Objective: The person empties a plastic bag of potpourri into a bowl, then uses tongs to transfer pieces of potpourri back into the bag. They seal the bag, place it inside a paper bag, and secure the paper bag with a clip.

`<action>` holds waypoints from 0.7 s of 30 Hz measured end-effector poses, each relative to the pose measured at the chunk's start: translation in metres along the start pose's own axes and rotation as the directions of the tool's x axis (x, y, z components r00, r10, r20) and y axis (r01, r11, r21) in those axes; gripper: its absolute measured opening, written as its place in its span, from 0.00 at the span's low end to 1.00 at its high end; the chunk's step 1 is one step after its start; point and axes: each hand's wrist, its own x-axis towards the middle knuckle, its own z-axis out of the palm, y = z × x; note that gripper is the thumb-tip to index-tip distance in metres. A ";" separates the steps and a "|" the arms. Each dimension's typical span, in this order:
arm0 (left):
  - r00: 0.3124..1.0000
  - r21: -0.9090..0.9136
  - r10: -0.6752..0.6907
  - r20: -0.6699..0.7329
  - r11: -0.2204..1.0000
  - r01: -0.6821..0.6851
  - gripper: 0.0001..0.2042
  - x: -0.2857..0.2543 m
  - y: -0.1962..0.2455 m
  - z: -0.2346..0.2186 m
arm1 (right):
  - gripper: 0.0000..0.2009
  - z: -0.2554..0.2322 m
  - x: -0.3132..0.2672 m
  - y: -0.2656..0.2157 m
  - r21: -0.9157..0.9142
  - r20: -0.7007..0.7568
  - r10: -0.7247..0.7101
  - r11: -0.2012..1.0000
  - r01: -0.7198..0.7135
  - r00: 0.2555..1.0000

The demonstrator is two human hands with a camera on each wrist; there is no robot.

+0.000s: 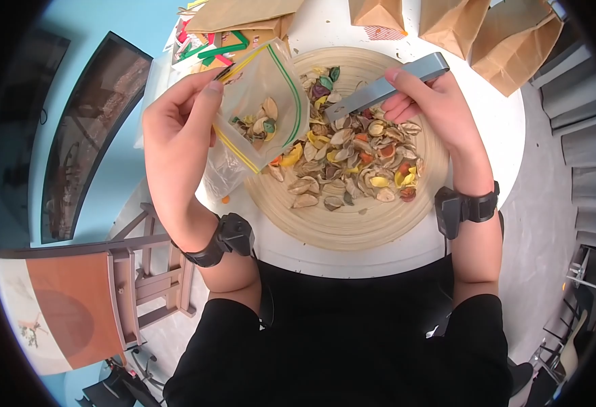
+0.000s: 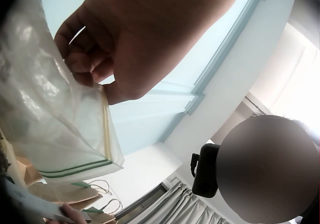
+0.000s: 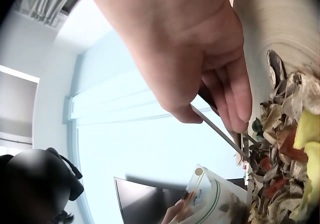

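In the head view the left hand (image 1: 182, 132) pinches the edge of a clear zip bag (image 1: 271, 81) with yellow and green seal lines. Some dried petals (image 1: 261, 129) lie inside the bag, whose mouth gapes toward the plate. The right hand (image 1: 430, 102) holds metal tongs (image 1: 386, 87) between thumb and fingers, their tips at the upper part of a heap of dried petals (image 1: 352, 159) on a round wooden plate (image 1: 379, 234). In the right wrist view the tong tips reach the heap's edge; whether they grip a petal cannot be told.
Brown paper bags (image 1: 447, 27) stand along the table's far edge. Behind the zip bag lie a flat paper bag (image 1: 244, 15) and red and green strips (image 1: 223, 49). Another clear bag (image 1: 223, 173) lies left of the plate. A wooden chair (image 1: 152, 285) stands at lower left.
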 end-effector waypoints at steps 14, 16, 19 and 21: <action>1.000 -0.045 0.000 0.013 0.999 0.001 0.11 -0.004 0.001 0.003 | 0.17 0.025 -0.019 -0.041 0.290 -0.229 -0.267 0.899 0.327 0.936; 1.000 -0.043 0.007 -0.002 0.999 -0.007 0.11 -0.002 0.000 0.002 | 0.17 0.049 -0.024 -0.043 0.231 -0.180 -0.333 0.900 0.369 0.926; 0.999 -0.038 0.023 -0.039 0.999 -0.024 0.11 -0.001 -0.002 -0.006 | 0.14 0.050 -0.026 -0.043 0.237 -0.131 -0.381 0.884 0.402 0.915; 0.996 -0.049 0.034 -0.086 0.998 -0.039 0.11 0.000 -0.004 -0.011 | 0.13 0.040 -0.024 -0.043 0.271 -0.184 -0.367 0.873 0.406 0.912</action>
